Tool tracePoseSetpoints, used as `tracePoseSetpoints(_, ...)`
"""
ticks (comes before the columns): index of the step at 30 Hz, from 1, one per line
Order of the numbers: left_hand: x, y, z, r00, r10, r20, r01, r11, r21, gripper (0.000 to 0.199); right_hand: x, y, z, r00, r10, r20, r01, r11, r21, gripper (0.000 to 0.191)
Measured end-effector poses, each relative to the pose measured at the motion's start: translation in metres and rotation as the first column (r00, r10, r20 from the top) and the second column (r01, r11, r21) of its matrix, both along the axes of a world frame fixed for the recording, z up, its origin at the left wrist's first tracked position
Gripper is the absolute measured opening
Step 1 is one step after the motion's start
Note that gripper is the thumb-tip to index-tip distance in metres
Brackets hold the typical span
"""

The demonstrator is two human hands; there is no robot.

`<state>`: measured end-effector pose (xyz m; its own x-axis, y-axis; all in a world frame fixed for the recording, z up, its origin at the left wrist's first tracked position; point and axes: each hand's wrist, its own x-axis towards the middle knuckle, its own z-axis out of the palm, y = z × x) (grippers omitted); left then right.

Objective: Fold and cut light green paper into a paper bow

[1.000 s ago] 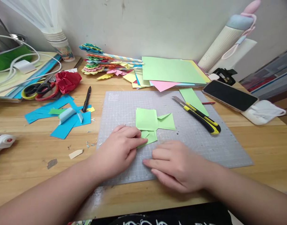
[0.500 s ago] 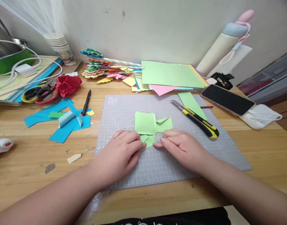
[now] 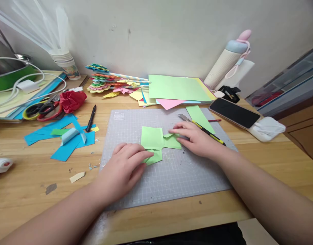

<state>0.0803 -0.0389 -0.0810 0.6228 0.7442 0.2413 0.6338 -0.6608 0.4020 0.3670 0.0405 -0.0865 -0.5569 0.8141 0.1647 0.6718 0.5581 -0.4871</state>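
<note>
A folded piece of light green paper (image 3: 151, 137) lies on a grey cutting mat (image 3: 192, 177), with one flap below its square middle and another flap (image 3: 173, 142) to the right. My left hand (image 3: 128, 163) rests at the lower flap, its index finger stretched over the paper and its thumb beside it; it grips nothing that I can see. My right hand (image 3: 194, 137) is at the right flap, fingers and thumb apart around its edge. Behind that hand lies a yellow and black utility knife (image 3: 209, 132), blade out, partly hidden by the fingers.
A green paper strip (image 3: 201, 119) and a phone (image 3: 234, 113) lie right. Coloured paper sheets (image 3: 179, 87) and paper flowers on striped sticks (image 3: 100, 78) are at the back. To the left are scissors (image 3: 45, 108), blue paper scraps (image 3: 66, 146) and a black pen (image 3: 91, 118).
My right hand has left the lower flap and moved up to the right flap, its fingers opening. My left hand stays at the lower flap, index finger straighter. The camera view has shifted somewhat.
</note>
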Motion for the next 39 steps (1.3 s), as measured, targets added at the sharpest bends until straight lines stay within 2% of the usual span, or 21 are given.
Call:
tracePoseSetpoints(3, -0.001, -0.002, 0.005, 0.998, -0.016, 0.069, 0.010, 0.997, 0.080, 0.034, -0.011, -0.005, -0.003, 0.998, 0.060, 0.008, -0.060, 0.998, -0.031, 0.030)
tracePoseSetpoints(6, 0.001, -0.003, 0.007, 0.999, -0.017, 0.048, 0.011, 0.992, 0.122, 0.031, -0.026, -0.021, -0.001, 0.997, 0.074, 0.009, -0.073, 0.995, -0.061, 0.030)
tracePoseSetpoints(10, 0.007, -0.002, 0.005, 0.996, 0.023, -0.081, -0.014, 0.994, 0.113, 0.029, -0.048, -0.040, -0.001, 1.000, 0.023, -0.013, -0.024, 0.996, -0.082, 0.027)
tracePoseSetpoints(12, 0.010, -0.001, 0.004, 0.987, 0.040, -0.154, -0.014, 0.986, 0.167, 0.024, -0.056, -0.045, 0.000, 1.000, 0.015, -0.019, -0.017, 0.995, -0.097, 0.025)
tracePoseSetpoints(14, 0.012, 0.001, 0.004, 0.975, 0.019, -0.221, 0.039, 0.966, 0.256, 0.013, -0.058, -0.048, 0.002, 0.999, 0.026, -0.024, -0.028, 0.994, -0.108, 0.024)
tracePoseSetpoints(17, 0.016, 0.001, 0.006, 0.948, -0.033, -0.317, 0.132, 0.945, 0.298, 0.018, -0.054, -0.050, 0.007, 0.996, 0.082, -0.035, -0.085, 0.989, -0.117, 0.024)
tracePoseSetpoints(22, 0.022, -0.008, 0.012, 0.922, 0.021, -0.386, 0.055, 0.981, 0.185, 0.016, -0.038, -0.052, 0.008, 0.949, 0.315, 0.031, -0.314, 0.948, -0.045, 0.028)
tracePoseSetpoints(24, 0.026, -0.011, 0.015, 0.922, 0.030, -0.385, 0.027, 0.990, 0.141, 0.014, -0.033, -0.053, 0.006, 0.927, 0.370, 0.064, -0.371, 0.929, 0.000, 0.031)
tracePoseSetpoints(29, 0.032, -0.008, 0.020, 0.954, 0.058, -0.294, -0.063, 0.998, -0.009, 0.016, -0.026, -0.051, 0.001, 0.908, 0.414, 0.060, -0.416, 0.909, 0.013, 0.036)
tracePoseSetpoints(33, 0.029, -0.005, 0.020, 0.980, 0.125, -0.156, -0.146, 0.980, -0.132, 0.014, -0.021, -0.050, 0.004, 0.896, 0.443, 0.029, -0.443, 0.896, -0.002, 0.038)
tracePoseSetpoints(36, 0.025, -0.006, 0.022, 0.991, 0.093, -0.092, -0.110, 0.972, -0.208, 0.013, -0.021, -0.053, 0.007, 0.883, 0.469, 0.031, -0.468, 0.883, -0.042, 0.039)
tracePoseSetpoints(39, 0.021, -0.008, 0.022, 0.992, 0.069, -0.108, -0.091, 0.971, -0.221, 0.011, -0.023, -0.057, 0.009, 0.869, 0.492, 0.050, -0.488, 0.869, -0.080, 0.041)
